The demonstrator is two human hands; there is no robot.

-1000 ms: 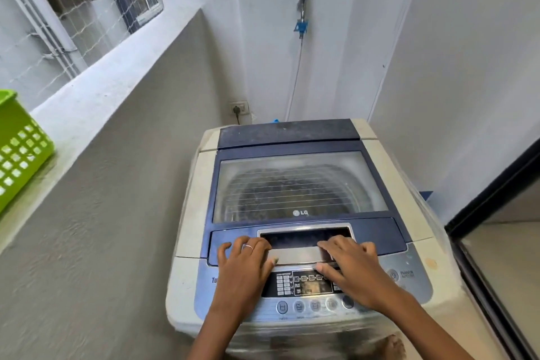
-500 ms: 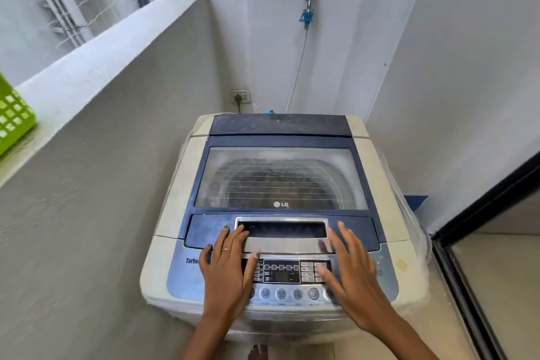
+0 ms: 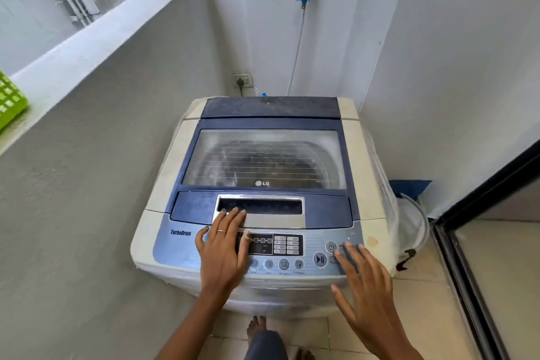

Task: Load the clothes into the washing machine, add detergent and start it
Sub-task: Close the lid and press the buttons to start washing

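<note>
Two hands flat, empty: left [image 3: 223,245], right [image 3: 363,280]; washer [image 3: 163,184] reads LG, TurboDrum.

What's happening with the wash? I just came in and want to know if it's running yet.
A person stands at the white and blue top-loading washing machine, whose clear lid is down. The left hand rests flat by the silver lid handle and the display. The right hand hovers open with fingertips near the round power button. The display looks dark, so it seems not started yet.
</note>
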